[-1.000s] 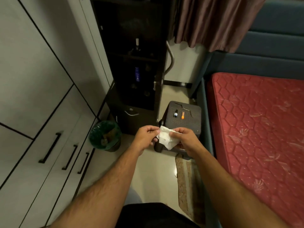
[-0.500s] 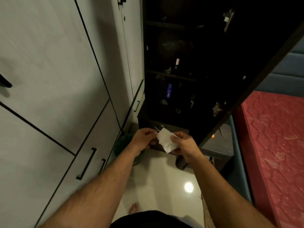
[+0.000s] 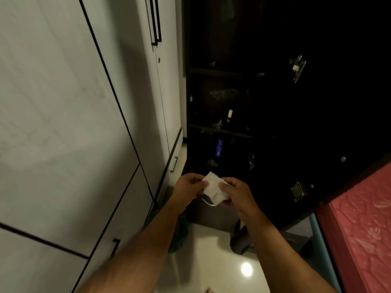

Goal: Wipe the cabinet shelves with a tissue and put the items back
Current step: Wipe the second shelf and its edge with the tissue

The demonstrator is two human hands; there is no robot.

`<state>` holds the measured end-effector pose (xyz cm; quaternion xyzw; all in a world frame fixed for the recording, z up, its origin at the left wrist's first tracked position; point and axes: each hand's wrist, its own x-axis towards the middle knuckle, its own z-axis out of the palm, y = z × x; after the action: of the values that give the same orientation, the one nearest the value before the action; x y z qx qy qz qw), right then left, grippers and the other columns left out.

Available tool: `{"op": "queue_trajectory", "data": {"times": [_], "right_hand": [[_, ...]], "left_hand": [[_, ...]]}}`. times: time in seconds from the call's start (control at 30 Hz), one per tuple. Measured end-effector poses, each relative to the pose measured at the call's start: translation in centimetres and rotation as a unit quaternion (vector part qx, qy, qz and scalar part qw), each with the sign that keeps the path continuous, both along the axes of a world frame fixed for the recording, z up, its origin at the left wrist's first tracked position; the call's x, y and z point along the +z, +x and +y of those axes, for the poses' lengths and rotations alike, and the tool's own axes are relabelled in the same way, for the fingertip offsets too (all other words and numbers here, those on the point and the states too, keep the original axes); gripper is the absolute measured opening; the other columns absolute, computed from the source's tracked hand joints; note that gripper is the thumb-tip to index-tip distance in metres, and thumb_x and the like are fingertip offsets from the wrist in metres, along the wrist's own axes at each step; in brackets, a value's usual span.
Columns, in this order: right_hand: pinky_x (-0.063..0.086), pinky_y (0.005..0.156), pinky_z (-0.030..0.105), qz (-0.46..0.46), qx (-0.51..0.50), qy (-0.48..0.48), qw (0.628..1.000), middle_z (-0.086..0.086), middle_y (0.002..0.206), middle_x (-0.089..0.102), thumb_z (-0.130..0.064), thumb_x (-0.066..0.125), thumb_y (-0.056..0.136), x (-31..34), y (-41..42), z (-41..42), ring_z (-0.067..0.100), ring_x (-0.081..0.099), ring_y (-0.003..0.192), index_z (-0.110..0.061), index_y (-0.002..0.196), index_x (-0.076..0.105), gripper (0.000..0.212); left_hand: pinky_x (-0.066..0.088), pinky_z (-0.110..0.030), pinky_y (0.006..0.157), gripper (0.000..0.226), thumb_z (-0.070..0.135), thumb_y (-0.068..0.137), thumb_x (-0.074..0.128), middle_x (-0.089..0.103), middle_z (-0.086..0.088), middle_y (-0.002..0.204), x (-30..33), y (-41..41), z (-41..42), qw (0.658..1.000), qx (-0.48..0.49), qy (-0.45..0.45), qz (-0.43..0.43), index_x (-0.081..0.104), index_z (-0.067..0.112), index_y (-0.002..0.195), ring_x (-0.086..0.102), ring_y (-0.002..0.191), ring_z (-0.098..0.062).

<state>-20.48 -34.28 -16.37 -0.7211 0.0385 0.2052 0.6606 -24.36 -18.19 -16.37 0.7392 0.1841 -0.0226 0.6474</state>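
A crumpled white tissue (image 3: pixel 213 188) is held between both hands in front of the dark open cabinet (image 3: pixel 224 132). My left hand (image 3: pixel 187 186) pinches its left edge and my right hand (image 3: pixel 236 195) grips its right side. On the cabinet's middle shelf stands a small bottle with a white cap (image 3: pixel 229 115). A blue bottle (image 3: pixel 219 147) stands on the shelf below. The shelves are very dark, and other small items there are unclear.
The open dark cabinet door (image 3: pixel 317 127) with metal hinges stands at the right. White wardrobe panels (image 3: pixel 63 123) fill the left. A green bin (image 3: pixel 179 235) sits on the floor under my left arm. A red mattress (image 3: pixel 364 229) lies at the right.
The view has tilted up and closer to the cabinet, so the stool with small items is now hidden behind the open door. Both hands still hold the tissue.
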Motion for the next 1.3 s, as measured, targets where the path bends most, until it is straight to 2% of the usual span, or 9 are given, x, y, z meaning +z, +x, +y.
{"op": "queue_trajectory", "data": {"times": [0.17, 0.3, 0.5, 0.6, 0.73, 0.83, 1.0, 1.13, 1.3], "right_hand": [[0.052, 0.054, 0.029, 0.013, -0.02, 0.062, 0.998, 0.008, 0.091, 0.07, -0.019, 0.063, 0.092, 2.4, 3.8, 1.2, 0.019, 0.067, 0.078, -0.013, 0.108, 0.064, 0.018], [0.051, 0.053, 0.028, 0.004, -0.038, 0.091, 0.995, 0.008, 0.092, 0.07, -0.022, 0.062, 0.092, 4.4, 7.2, 1.6, 0.021, 0.066, 0.082, -0.016, 0.104, 0.066, 0.013], [0.049, 0.048, 0.026, -0.035, -0.098, 0.104, 0.989, 0.007, 0.092, 0.07, -0.017, 0.063, 0.091, 7.5, 13.0, 4.0, 0.019, 0.066, 0.079, -0.02, 0.093, 0.066, 0.005], [0.05, 0.05, 0.026, -0.048, -0.118, 0.105, 0.986, 0.006, 0.091, 0.07, -0.017, 0.064, 0.091, 9.9, 16.0, 5.6, 0.019, 0.066, 0.08, -0.02, 0.093, 0.066, 0.004], [0.052, 0.054, 0.031, -0.128, -0.145, 0.096, 0.976, 0.006, 0.091, 0.07, -0.015, 0.064, 0.09, 13.7, 19.1, 7.4, 0.019, 0.066, 0.079, -0.018, 0.095, 0.066, 0.005], [0.053, 0.059, 0.034, -0.197, -0.181, 0.09, 0.959, 0.005, 0.091, 0.069, -0.012, 0.063, 0.09, 16.8, 21.3, 8.1, 0.017, 0.065, 0.077, -0.012, 0.1, 0.066, 0.01], [0.055, 0.059, 0.033, -0.291, -0.233, 0.055, 0.926, 0.004, 0.093, 0.07, -0.014, 0.064, 0.089, 21.0, 25.3, 8.4, 0.018, 0.067, 0.082, -0.013, 0.1, 0.066, 0.011], [0.057, 0.065, 0.035, -0.362, -0.264, -0.024, 0.893, -0.003, 0.086, 0.068, -0.019, 0.064, 0.087, 23.7, 28.4, 8.4, 0.015, 0.066, 0.079, -0.021, 0.093, 0.066, 0.007], [0.043, 0.052, 0.021, -0.421, -0.358, -0.114, 0.826, -0.008, 0.075, 0.06, -0.018, 0.058, 0.087, 27.0, 31.2, 7.9, 0.007, 0.056, 0.064, -0.022, 0.087, 0.062, 0.006]], "left_hand": [[0.048, -0.017, 0.053, 0.01, 0.015, 0.09, 0.067, 0.07, 0.005, 0.083, 2.6, 5.2, 1.2, 0.999, 0.013, 0.023, -0.037, 0.068, 0.024, 0.094, 0.064, 0.07, -0.006], [0.05, -0.015, 0.056, 0.015, 0.013, 0.09, 0.067, 0.07, 0.001, 0.087, 4.8, 9.0, 1.6, 0.997, -0.006, 0.032, -0.075, 0.07, 0.013, 0.105, 0.064, 0.072, -0.006], [0.043, -0.01, 0.054, 0.017, 0.01, 0.09, 0.067, 0.067, 0.0, 0.083, 9.5, 15.5, 3.9, 0.989, -0.019, 0.049, -0.137, 0.068, 0.008, 0.107, 0.06, 0.059, 0.004], [0.047, -0.015, 0.065, 0.012, 0.019, 0.09, 0.068, 0.069, 0.005, 0.087, 11.4, 18.5, 6.4, 0.98, -0.018, 0.094, -0.176, 0.069, 0.019, 0.102, 0.064, 0.068, -0.004], [0.048, -0.009, 0.078, 0.018, 0.024, 0.092, 0.065, 0.068, 0.013, 0.094, 14.5, 21.0, 9.0, 0.945, 0.015, 0.203, -0.255, 0.07, 0.021, 0.109, 0.063, 0.087, 0.002], [0.051, -0.018, 0.082, 0.021, 0.024, 0.093, 0.062, 0.069, 0.006, 0.104, 17.7, 22.9, 10.4, 0.891, 0.031, 0.294, -0.344, 0.07, 0.018, 0.112, 0.063, 0.092, -0.004], [0.051, -0.034, 0.085, 0.024, 0.025, 0.093, 0.061, 0.065, 0.001, 0.109, 22.8, 26.7, 12.0, 0.758, 0.029, 0.446, -0.476, 0.068, 0.016, 0.114, 0.059, 0.102, -0.014], [0.048, -0.045, 0.091, 0.034, 0.033, 0.091, 0.06, 0.061, -0.004, 0.121, 26.4, 29.2, 12.7, 0.679, 0.039, 0.498, -0.537, 0.066, 0.017, 0.121, 0.054, 0.115, -0.021], [0.027, -0.051, 0.114, 0.058, 0.045, 0.089, 0.063, 0.04, -0.014, 0.15, 30.1, 30.7, 13.5, 0.578, 0.062, 0.592, -0.559, 0.053, 0.016, 0.138, 0.026, 0.144, -0.032]]}}
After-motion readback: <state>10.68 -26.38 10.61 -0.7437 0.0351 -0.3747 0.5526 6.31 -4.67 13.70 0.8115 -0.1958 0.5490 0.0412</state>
